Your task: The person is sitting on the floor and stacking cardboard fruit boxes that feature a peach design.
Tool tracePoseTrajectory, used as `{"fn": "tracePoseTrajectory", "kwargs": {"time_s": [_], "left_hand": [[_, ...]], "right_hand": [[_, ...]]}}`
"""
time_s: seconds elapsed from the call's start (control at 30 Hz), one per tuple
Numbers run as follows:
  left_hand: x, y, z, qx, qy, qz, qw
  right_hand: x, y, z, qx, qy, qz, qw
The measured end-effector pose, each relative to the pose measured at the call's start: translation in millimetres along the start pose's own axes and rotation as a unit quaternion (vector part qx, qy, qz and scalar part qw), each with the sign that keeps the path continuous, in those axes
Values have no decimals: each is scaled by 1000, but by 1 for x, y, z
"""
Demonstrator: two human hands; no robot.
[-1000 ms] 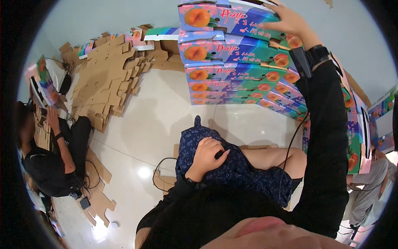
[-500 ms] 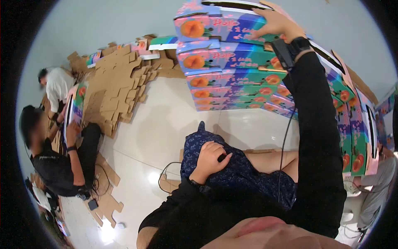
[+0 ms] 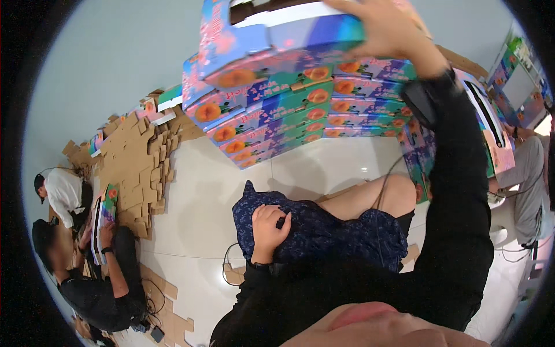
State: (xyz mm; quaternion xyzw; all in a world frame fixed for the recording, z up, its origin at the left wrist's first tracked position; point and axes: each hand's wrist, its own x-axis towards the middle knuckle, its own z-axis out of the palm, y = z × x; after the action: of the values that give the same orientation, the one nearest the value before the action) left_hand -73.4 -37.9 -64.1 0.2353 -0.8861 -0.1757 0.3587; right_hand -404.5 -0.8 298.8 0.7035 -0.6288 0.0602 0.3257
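My right hand (image 3: 390,37) reaches far forward and grips the upper right end of a colourful printed cardboard carton (image 3: 289,49). This carton has a fruit picture and a dark slot along its white top. It sits askew above a tall stack of similar cartons (image 3: 260,110); its underside is partly blurred, so I cannot tell whether it touches them. My left hand (image 3: 270,228) rests on a dark blue patterned cloth (image 3: 329,231) over my lap. Its fingers are curled around a small black object (image 3: 281,222) that I cannot identify.
More stacked cartons (image 3: 370,107) stand to the right. Flattened brown cardboard (image 3: 127,168) lies at the left. A seated person in black (image 3: 98,295) holds another carton (image 3: 103,222), with a person in white (image 3: 66,191) behind. Someone in grey trousers (image 3: 526,185) is at the right.
The top carton has come up and nearer, tilted out of line with the stack, with my right hand on it. The view has swung to the right. My left hand stays on my lap.
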Motion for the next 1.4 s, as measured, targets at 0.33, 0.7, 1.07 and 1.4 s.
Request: {"fn": "tracePoseTrajectory", "kwargs": {"time_s": [0.33, 0.7, 1.07, 1.4], "left_hand": [[10, 5, 2, 19, -30, 3, 999], [13, 8, 9, 9, -20, 4, 1000], [7, 0, 6, 12, -20, -5, 1000], [9, 0, 8, 17, -19, -15, 1000]], "right_hand": [[-239, 78, -115, -145, 9, 325, 934], [-391, 208, -60, -182, -228, 603, 743], [-330, 146, -35, -316, -183, 507, 781], [-167, -74, -2, -25, 140, 82, 986]]}}
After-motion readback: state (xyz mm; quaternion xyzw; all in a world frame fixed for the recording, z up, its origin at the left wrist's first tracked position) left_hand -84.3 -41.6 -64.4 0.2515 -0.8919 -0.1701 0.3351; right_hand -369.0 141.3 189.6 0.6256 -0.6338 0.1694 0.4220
